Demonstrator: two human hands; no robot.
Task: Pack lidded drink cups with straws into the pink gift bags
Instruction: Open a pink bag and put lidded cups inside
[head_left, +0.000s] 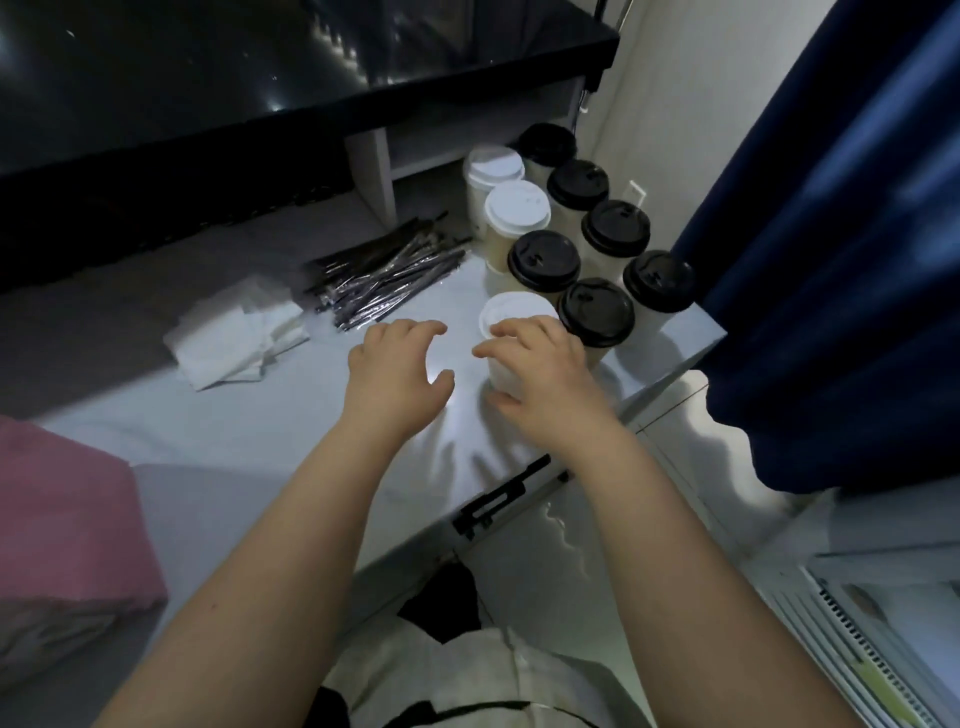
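Barely begun, seemingly: the right hand (540, 374) curls round 1 white-lidded paper cup (511, 312), the left hand (400, 369) hovers spread, and wrapped black straws (384, 275) and pink gift bags (62, 519) lie untouched.

Right hand (540, 374) grips white-lidded cup (511, 312); left hand (400, 374) hovers beside, fingers spread.

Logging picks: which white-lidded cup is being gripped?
The front white-lidded cup, nearest the person; the right hand curls round it, the other two stand behind.
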